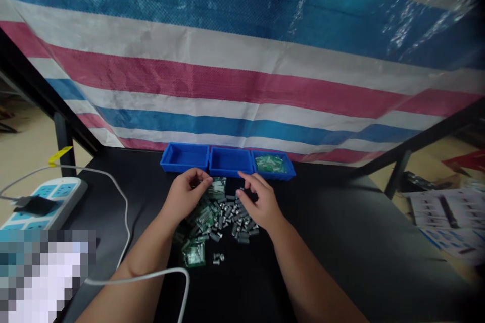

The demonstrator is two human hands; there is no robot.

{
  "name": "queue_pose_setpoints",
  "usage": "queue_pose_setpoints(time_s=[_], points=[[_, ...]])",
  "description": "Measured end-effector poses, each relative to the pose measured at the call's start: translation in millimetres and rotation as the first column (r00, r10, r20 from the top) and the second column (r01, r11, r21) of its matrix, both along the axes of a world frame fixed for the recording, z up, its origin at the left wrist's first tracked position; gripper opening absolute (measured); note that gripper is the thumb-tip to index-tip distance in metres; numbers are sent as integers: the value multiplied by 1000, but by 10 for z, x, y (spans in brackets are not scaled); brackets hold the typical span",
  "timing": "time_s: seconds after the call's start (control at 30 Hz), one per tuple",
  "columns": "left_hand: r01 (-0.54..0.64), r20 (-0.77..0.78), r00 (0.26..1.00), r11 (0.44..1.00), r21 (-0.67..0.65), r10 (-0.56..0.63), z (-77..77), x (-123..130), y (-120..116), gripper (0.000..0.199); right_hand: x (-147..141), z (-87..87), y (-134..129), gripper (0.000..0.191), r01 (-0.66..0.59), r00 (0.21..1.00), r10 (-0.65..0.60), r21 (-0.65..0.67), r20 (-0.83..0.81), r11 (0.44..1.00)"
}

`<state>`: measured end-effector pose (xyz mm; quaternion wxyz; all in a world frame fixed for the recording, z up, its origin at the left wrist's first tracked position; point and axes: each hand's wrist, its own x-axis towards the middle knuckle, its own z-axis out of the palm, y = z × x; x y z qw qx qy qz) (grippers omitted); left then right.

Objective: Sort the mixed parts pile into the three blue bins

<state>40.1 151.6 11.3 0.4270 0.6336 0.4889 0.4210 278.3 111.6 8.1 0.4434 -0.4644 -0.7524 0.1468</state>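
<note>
My left hand [186, 196] is closed, its thumb and fingers pinching the edge of a small clear plastic bag [217, 188] with green edges and pale pieces inside. My right hand [262, 201] hovers to the right of that bag, thumb and index finger apart and nothing visible between them. Below and between the hands lies a pile of metal screws and grey plugs [237, 219]. More filled green-edged bags [204, 217] are heaped under my left hand. Nearer to me, another filled bag [194, 253] lies beside a few loose screws [217, 258].
At the back stand three blue trays: a left tray [185, 168], a middle tray [231, 172], and a right tray [291, 170] holding green-edged bags. A white cable [127, 212] crosses the black table's left side near a power strip [71, 202]. A striped sheet [242, 81] hangs behind.
</note>
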Motion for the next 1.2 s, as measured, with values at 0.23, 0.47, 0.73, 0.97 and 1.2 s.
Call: queue_pose_setpoints(time_s=[0.23,0.47,0.73,0.97,1.2], points=[[246,161,958,968,-44,-236,64,143,-123,30,-101,-37,9,13,-67,991,58,-72,-120,995],[-68,-511,845,979,192,159,-35,-93,11,27,426,-49,156,22,489,871,-463,223,-163,843],[-121,-802,561,979,165,205,-172,-155,5,55,828,-251,329,28,614,768,-640,266,16,743],[-98,-783,599,986,134,166,-157,-158,19,44,678,-269,313,19,534,816,-552,142,173,834],[-178,-623,757,979,95,198,-16,-123,-7,35,610,-225,286,33,559,789,-573,127,224,819]])
